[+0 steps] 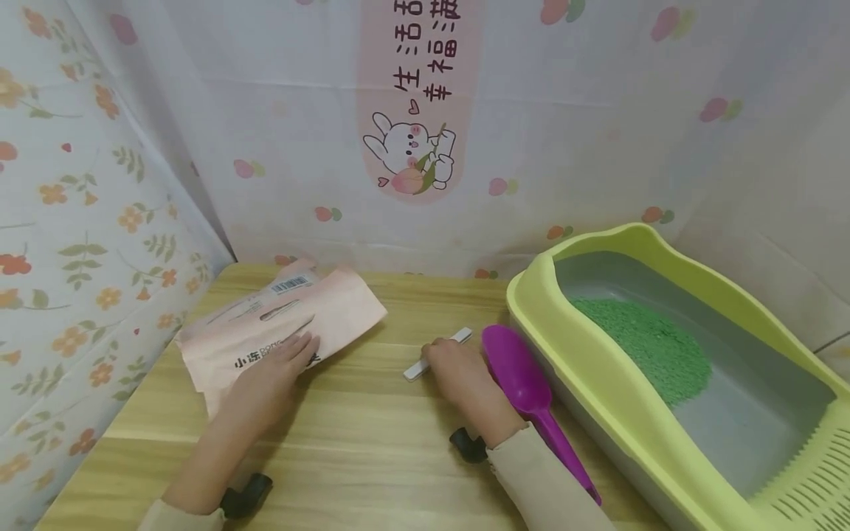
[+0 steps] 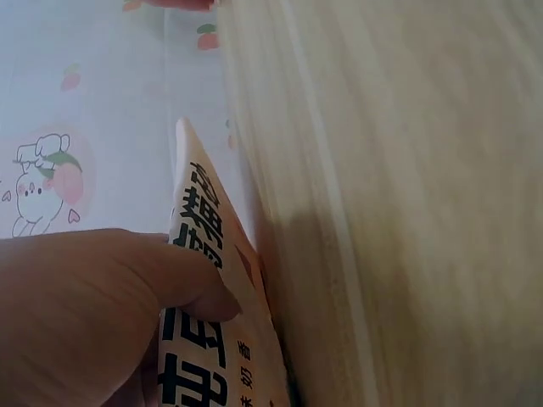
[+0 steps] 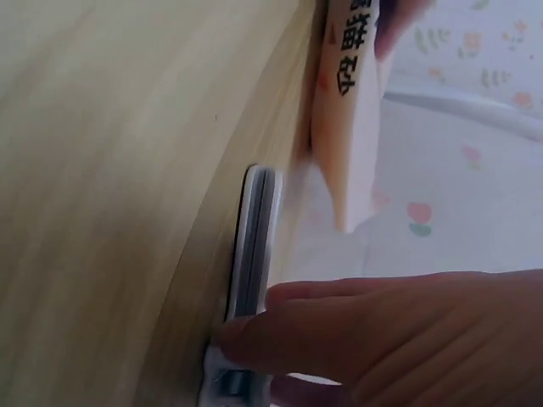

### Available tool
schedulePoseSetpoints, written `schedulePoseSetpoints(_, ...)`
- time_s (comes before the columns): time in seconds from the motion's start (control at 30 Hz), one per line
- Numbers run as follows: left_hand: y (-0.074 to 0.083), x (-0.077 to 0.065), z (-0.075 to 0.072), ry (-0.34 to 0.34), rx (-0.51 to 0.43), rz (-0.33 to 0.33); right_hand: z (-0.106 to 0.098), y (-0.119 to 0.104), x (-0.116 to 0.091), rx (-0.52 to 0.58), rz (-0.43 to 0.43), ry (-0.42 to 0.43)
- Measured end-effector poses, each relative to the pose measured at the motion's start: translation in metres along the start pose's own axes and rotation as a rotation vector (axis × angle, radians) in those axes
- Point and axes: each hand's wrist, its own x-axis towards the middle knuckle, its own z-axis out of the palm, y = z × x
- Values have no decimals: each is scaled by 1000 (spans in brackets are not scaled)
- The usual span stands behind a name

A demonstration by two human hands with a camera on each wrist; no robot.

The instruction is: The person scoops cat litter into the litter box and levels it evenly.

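Note:
On the left of the table lies a pale pink cat litter bag (image 1: 345, 306) with dark lettering. My left hand (image 1: 272, 376) is at its front right part. In the left wrist view the thumb presses the printed face of the bag (image 2: 204, 220), and the other fingers are mostly hidden behind it. Near the table's middle my right hand (image 1: 461, 376) pinches a slim white-and-grey bar (image 1: 417, 370), which may be a bag clip. The right wrist view shows the bar (image 3: 254, 246) low against the wood, with its near end partly under the fingers.
A purple scoop (image 1: 518, 376) lies right of my right hand, its handle partly behind the forearm. Beyond it stands a lime-rimmed grey litter box (image 1: 584, 324) with green litter (image 1: 651, 354) inside. Patterned cloth (image 1: 299, 133) hangs behind the wooden table (image 1: 372, 450).

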Motion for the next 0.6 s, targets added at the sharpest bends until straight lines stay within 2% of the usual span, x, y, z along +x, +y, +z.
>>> schedulePoseSetpoints(0.17,-2,-1,1,32,-12,18,1,2,2,32,12,-7)
schedulePoseSetpoints(0.37,-3,-4,0,29,2,7,-1,3,4,30,-13,-31)
schedulePoseSetpoints(0.6,-2,0,1,17,-2,17,6,10,5,-9,-29,35)
